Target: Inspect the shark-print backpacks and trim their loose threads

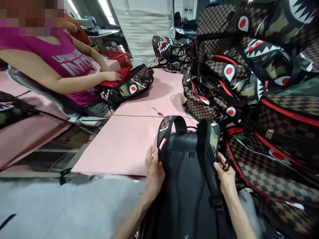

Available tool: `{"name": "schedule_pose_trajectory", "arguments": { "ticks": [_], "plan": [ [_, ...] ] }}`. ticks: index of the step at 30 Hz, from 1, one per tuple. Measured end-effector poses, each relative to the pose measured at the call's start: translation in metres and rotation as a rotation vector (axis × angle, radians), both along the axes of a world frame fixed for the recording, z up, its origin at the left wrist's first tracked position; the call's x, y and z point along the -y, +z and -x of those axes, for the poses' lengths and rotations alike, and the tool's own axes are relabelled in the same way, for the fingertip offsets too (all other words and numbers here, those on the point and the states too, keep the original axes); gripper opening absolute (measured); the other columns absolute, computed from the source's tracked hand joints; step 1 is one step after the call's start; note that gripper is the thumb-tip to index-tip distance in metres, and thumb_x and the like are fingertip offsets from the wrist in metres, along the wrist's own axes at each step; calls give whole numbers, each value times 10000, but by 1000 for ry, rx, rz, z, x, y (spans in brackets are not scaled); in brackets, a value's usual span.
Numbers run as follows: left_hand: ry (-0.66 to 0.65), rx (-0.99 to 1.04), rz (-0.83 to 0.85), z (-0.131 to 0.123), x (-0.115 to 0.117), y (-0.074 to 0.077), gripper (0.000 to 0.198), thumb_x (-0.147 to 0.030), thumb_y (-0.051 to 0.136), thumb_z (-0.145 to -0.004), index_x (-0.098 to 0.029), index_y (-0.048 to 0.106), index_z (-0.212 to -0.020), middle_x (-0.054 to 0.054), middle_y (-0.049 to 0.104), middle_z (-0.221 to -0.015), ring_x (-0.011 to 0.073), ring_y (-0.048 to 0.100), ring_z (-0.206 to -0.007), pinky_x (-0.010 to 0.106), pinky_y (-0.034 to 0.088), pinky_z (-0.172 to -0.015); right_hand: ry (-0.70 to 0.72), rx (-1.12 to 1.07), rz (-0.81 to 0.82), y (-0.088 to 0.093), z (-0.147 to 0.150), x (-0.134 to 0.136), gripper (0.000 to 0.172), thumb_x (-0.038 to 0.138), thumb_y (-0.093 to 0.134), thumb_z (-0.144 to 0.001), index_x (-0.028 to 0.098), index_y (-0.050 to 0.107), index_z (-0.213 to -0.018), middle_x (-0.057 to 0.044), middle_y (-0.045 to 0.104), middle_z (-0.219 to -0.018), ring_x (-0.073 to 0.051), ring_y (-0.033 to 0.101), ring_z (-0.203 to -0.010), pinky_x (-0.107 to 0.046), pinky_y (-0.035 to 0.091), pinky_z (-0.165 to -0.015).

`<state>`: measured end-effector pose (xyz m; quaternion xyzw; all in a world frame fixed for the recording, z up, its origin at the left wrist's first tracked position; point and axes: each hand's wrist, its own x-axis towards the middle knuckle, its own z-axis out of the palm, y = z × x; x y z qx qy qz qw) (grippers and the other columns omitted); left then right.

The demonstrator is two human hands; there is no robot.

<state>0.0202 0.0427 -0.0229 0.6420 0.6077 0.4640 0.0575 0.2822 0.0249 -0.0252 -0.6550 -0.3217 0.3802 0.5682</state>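
Note:
A black backpack (189,192) stands in front of me with its padded back panel facing me and its shoulder straps arching at the top. My left hand (155,172) is at its left edge, fingers pointing up beside the strap and thumb against the bag. On the opposite side, my right hand (226,176) grips the edge by the right shoulder strap (213,142). A small black tool (226,162) sits among the right hand's fingers; its kind is hard to make out. Checks and camouflage show on the straps, and a red-and-white label (162,143) marks the left one.
Checked and camouflage backpacks (239,76) are piled high close on the right. A pink-topped table (114,146) carries a pen (158,112). Across it, a seated person (72,63) handles another backpack (129,84). A red crate (119,59) stands behind.

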Motion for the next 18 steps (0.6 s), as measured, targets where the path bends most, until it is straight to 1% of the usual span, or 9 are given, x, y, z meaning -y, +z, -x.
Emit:
{"name": "schedule_pose_trajectory", "arguments": {
  "ticks": [2, 4, 6, 9, 11, 12, 14, 16, 18],
  "plan": [
    [-88, -199, -82, -1, -13, 8, 644, 10, 386, -736, -284, 396, -1309, 70, 285, -1440, 267, 248, -1325, 483, 290, -1033, 23, 181, -2, 3, 3, -4, 607, 305, 604, -698, 175, 482, -1279, -71, 659, -973, -183, 608, -819, -311, 490, -723],
    [-172, -326, -44, -3, -33, 21, 610, 8, 356, -745, -271, 445, -1281, 63, 350, -1414, 271, 243, -1329, 494, 277, -1033, 62, 450, -29, 14, 9, -10, 622, 257, 518, -758, 219, 364, -1360, -82, 599, -1146, -191, 590, -941, -303, 480, -761],
    [-220, -373, 39, -4, -55, 36, 543, -36, 346, -778, -225, 465, -1273, 81, 402, -1384, 271, 276, -1315, 479, 290, -1028, 138, 778, -27, 32, 15, -18, 620, 178, 444, -781, 269, 317, -1381, -84, 458, -1335, -203, 571, -1011, -289, 478, -745],
    [-206, -349, 135, -8, -86, 59, 447, -173, 383, -836, -186, 461, -1276, 91, 434, -1360, 260, 351, -1273, 436, 312, -1028, 266, 1216, 54, 60, 29, -36, 529, 176, 440, -793, 302, 445, -1306, -87, 316, -1436, -206, 630, -846, -265, 466, -589],
    [-187, -331, 210, -12, -105, 71, 463, -249, 421, -844, -165, 424, -1299, 105, 465, -1329, 256, 420, -1216, 421, 345, -1006, 284, 1406, 126, 74, 37, -51, 451, 304, 464, -822, 254, 495, -1270, -133, 306, -1435, -187, 633, -689, -263, 429, -506],
    [-177, -331, 242, -13, -114, 75, 473, -255, 434, -842, -150, 413, -1304, 117, 487, -1304, 257, 452, -1182, 419, 367, -983, 269, 1472, 157, 78, 41, -60, 459, 382, 461, -830, 212, 507, -1254, -165, 305, -1428, -180, 624, -639, -266, 412, -488],
    [-160, -354, 242, -14, -130, 78, 461, -214, 449, -838, -132, 423, -1290, 136, 501, -1282, 265, 463, -1160, 420, 386, -950, 237, 1558, 211, 82, 43, -77, 504, 485, 434, -832, 138, 544, -1181, -212, 299, -1418, -168, 604, -591, -267, 386, -477],
    [-202, -426, 157, -13, -144, 74, 403, -154, 438, -842, -156, 482, -1242, 129, 493, -1292, 271, 421, -1193, 438, 351, -965, 228, 1603, 229, 78, 40, -90, 467, 499, 424, -838, 126, 582, -1070, -203, 314, -1412, -151, 588, -576, -256, 357, -469],
    [-395, -540, 95, -12, -156, 65, 336, -126, 423, -850, -198, 571, -1143, 96, 537, -1246, 258, 410, -1196, 440, 313, -982, 253, 1631, 180, 70, 33, -95, 361, 429, 420, -864, 152, 591, -1017, -153, 359, -1397, -134, 582, -594, -242, 332, -475]
  ]
}}
